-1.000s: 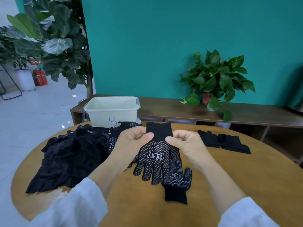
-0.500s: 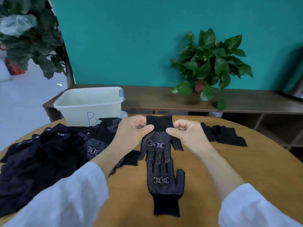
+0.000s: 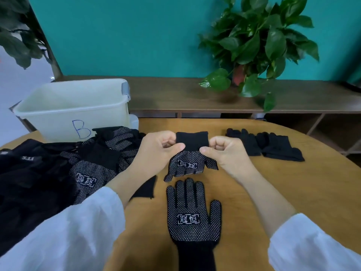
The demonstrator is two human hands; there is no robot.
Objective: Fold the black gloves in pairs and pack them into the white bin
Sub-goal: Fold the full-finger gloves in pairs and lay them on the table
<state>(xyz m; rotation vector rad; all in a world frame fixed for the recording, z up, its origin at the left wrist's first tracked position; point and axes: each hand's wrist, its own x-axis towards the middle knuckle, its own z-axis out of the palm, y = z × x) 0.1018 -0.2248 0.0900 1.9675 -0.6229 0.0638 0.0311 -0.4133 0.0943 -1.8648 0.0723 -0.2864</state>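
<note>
My left hand [image 3: 156, 148] and my right hand [image 3: 224, 151] pinch the cuff of a black dotted glove [image 3: 190, 161] from both sides and hold it just above the round wooden table [image 3: 283, 192], fingers hanging down toward me. A second dotted glove [image 3: 192, 216] lies flat in front of it, fingers pointing away from me, cuff at the near edge. A heap of black gloves [image 3: 58, 169] covers the left of the table. The white bin [image 3: 74, 108], marked with a blue B, stands at the back left and looks empty.
A pair of plain black gloves [image 3: 265, 143] lies at the back right of the table. Behind the table runs a low wooden bench [image 3: 175, 96] with a potted plant [image 3: 256, 45] on it, against a teal wall.
Both hands lifted the held glove up and back, so its fingers came off the flat glove. The flat glove now lies apart and straight. The view tilted down and right.
</note>
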